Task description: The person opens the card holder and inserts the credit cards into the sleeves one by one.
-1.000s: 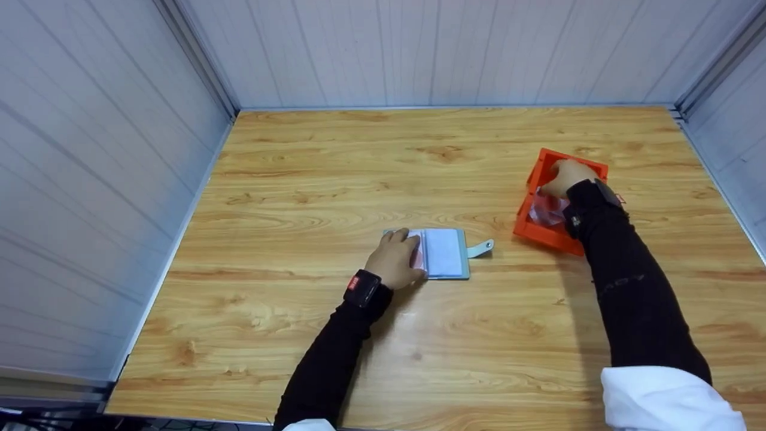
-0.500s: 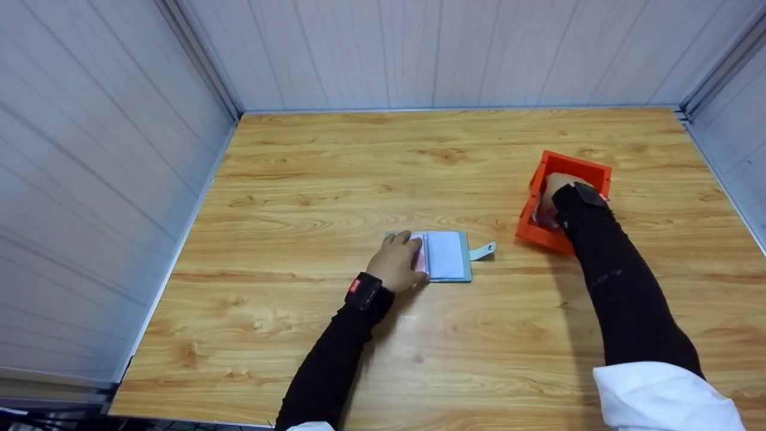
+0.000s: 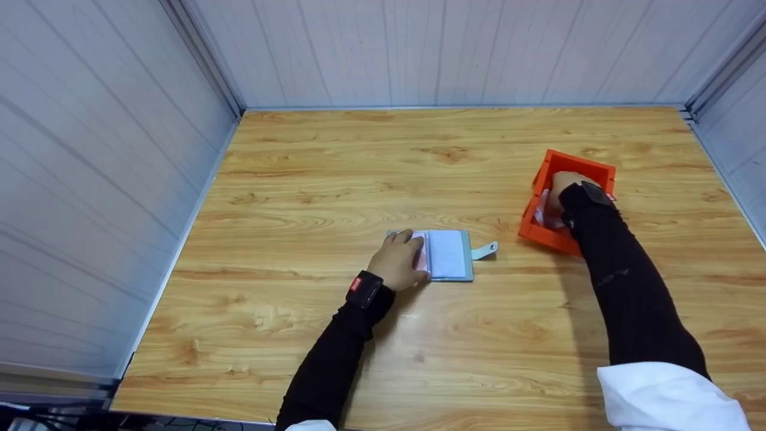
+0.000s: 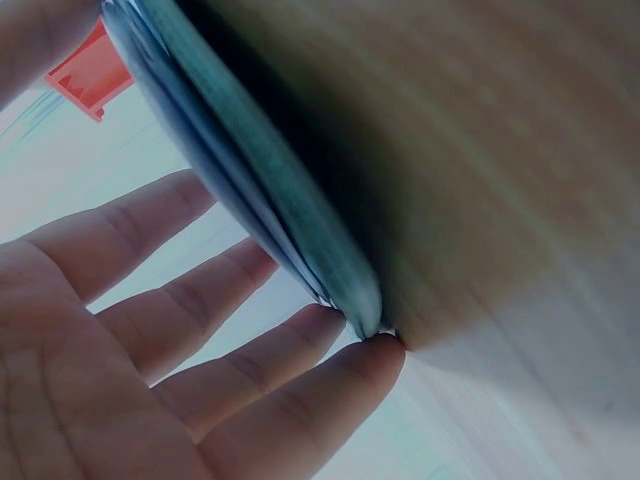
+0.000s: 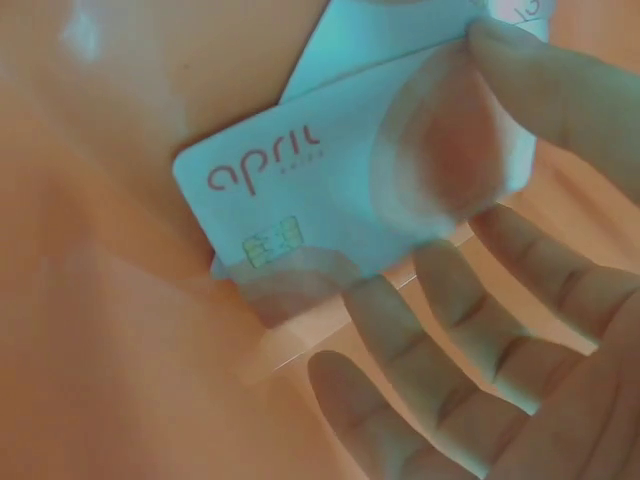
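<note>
A small pale-blue card holder [image 3: 449,254] lies opened flat on the table, its snap strap [image 3: 485,251] pointing right. My left hand [image 3: 395,263] rests over its left page, hiding much of a pinkish card there. In the left wrist view the fingers [image 4: 170,310] are fairly straight and touch the holder's edge. My right hand [image 3: 565,188] reaches down into an orange box [image 3: 547,239]. In the right wrist view my thumb [image 5: 560,95] and fingers pinch a white "april" card [image 5: 340,160] with a chip, across its long edges. Another pale card [image 5: 390,40] sits behind it.
The wooden table [image 3: 311,191] is bounded by white panel walls [image 3: 383,54] at the back and both sides. The box stands to the right of the holder, with table between them. Dark cables [image 3: 197,425] show below the front edge.
My right hand has gone deeper into the box, nearer its middle, from near the far end a second ago. My left hand and the card holder have stayed put.
</note>
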Available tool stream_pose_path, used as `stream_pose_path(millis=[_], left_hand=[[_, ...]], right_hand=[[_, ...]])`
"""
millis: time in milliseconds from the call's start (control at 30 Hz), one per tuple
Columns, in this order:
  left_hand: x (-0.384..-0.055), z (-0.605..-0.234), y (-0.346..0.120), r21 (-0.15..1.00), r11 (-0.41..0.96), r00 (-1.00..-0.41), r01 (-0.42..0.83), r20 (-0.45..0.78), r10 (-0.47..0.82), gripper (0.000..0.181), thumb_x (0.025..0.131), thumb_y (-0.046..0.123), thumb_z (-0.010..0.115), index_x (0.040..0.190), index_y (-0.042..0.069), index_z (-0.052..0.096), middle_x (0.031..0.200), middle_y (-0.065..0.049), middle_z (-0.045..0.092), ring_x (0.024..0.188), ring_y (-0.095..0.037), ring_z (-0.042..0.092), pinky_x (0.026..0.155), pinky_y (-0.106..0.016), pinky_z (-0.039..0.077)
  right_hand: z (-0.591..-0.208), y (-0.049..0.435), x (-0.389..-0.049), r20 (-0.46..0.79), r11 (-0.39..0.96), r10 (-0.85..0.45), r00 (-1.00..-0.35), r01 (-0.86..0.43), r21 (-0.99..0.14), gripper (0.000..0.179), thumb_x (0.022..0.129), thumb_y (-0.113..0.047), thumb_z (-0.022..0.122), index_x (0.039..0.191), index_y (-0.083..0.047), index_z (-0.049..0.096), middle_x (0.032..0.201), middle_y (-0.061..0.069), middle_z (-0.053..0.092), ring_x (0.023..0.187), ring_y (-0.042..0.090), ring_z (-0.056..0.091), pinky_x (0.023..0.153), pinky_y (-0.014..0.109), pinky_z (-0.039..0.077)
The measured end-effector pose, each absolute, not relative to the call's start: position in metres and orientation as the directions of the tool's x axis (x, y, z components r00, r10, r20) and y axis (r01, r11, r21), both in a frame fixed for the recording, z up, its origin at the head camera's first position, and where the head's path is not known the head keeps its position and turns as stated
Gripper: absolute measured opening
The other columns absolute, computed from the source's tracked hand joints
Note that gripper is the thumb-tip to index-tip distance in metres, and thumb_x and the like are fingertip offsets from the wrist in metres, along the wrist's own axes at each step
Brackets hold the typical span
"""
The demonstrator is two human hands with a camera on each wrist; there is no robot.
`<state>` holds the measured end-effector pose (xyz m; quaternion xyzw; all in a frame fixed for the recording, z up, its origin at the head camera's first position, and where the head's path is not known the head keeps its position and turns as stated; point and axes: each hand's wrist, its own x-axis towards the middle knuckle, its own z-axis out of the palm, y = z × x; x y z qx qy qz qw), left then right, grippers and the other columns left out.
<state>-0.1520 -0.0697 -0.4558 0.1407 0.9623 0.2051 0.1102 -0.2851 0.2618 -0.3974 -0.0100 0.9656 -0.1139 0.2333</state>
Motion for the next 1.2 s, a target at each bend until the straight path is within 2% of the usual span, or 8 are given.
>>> stream_pose_path(millis=[200,300,467,567,733,967,1100,1200], left_hand=[[-0.152,-0.455,-0.069,0.424,0.88,-0.937,0.215,-0.165,0.309,0.074,0.081,0.033,0.077,0.145,0.009,0.048,0.155,-0.016,0.038,0.143,-0.041,0.033,0.116,-0.049,0.035],[-0.153,-0.455,-0.069,0.428,0.878,-0.938,0.212,-0.164,0.306,0.074,0.081,0.033,0.077,0.145,0.01,0.048,0.155,-0.016,0.037,0.143,-0.041,0.033,0.116,-0.049,0.034],[-0.154,-0.456,-0.07,0.429,0.878,-0.939,0.21,-0.161,0.303,0.073,0.081,0.032,0.077,0.145,0.01,0.048,0.155,-0.016,0.037,0.143,-0.041,0.033,0.116,-0.049,0.033],[-0.155,-0.456,-0.07,0.428,0.879,-0.939,0.212,-0.159,0.304,0.074,0.081,0.033,0.077,0.145,0.009,0.048,0.155,-0.016,0.037,0.143,-0.041,0.033,0.117,-0.049,0.033],[-0.156,-0.457,-0.07,0.426,0.879,-0.938,0.215,-0.16,0.307,0.075,0.081,0.033,0.077,0.145,0.009,0.048,0.155,-0.017,0.037,0.143,-0.042,0.033,0.117,-0.049,0.032],[-0.157,-0.458,-0.069,0.431,0.878,-0.938,0.209,-0.166,0.305,0.076,0.08,0.034,0.078,0.145,0.009,0.048,0.155,-0.017,0.038,0.143,-0.041,0.033,0.117,-0.048,0.033],[-0.157,-0.458,-0.07,0.436,0.877,-0.939,0.203,-0.169,0.301,0.076,0.08,0.034,0.078,0.145,0.009,0.048,0.155,-0.017,0.037,0.143,-0.042,0.032,0.117,-0.048,0.032],[-0.157,-0.458,-0.07,0.438,0.876,-0.939,0.201,-0.167,0.299,0.076,0.08,0.034,0.078,0.145,0.009,0.048,0.155,-0.017,0.037,0.143,-0.042,0.032,0.117,-0.048,0.032]], right_hand=[[-0.394,0.263,-0.285,-0.413,0.974,-0.07,-0.908,0.026,-0.224,0.026,0.065,-0.004,0.074,0.09,-0.001,0.065,0.09,0.011,0.058,0.076,0.027,0.049,0.063,0.033,0.044],[-0.392,0.268,-0.288,-0.387,0.967,-0.09,-0.918,0.012,-0.254,0.003,0.077,-0.003,0.062,0.077,-0.004,0.059,0.074,0.006,0.05,0.069,0.024,0.044,0.06,0.033,0.039],[-0.39,0.279,-0.297,-0.34,0.951,-0.187,-0.922,-0.084,-0.296,0.011,0.081,-0.002,0.056,0.07,-0.003,0.056,0.064,0.001,0.046,0.062,0.019,0.042,0.055,0.028,0.034],[-0.385,0.282,-0.299,-0.308,0.94,-0.23,-0.923,-0.129,-0.316,0.005,0.079,-0.003,0.058,0.077,0.001,0.061,0.069,0.005,0.055,0.066,0.021,0.049,0.055,0.026,0.037],[-0.368,0.281,-0.297,-0.265,0.937,-0.206,-0.942,-0.112,-0.331,0.008,0.081,-0.005,0.052,0.08,0.003,0.053,0.073,0.011,0.051,0.069,0.027,0.048,0.057,0.029,0.035],[-0.343,0.265,-0.285,-0.149,0.904,-0.158,-0.976,-0.082,-0.42,0.033,0.092,-0.017,0.045,0.109,0.011,0.051,0.104,0.028,0.053,0.09,0.039,0.05,0.075,0.041,0.039],[-0.338,0.248,-0.278,-0.075,0.844,-0.181,-0.981,-0.116,-0.523,0.031,0.094,-0.019,0.05,0.108,0.009,0.054,0.104,0.024,0.056,0.091,0.033,0.052,0.074,0.034,0.041],[-0.338,0.236,-0.272,-0.06,0.787,-0.204,-0.977,-0.127,-0.604,0.028,0.094,-0.018,0.054,0.107,0.007,0.056,0.098,0.017,0.06,0.08,0.019,0.055,0.066,0.024,0.044]])
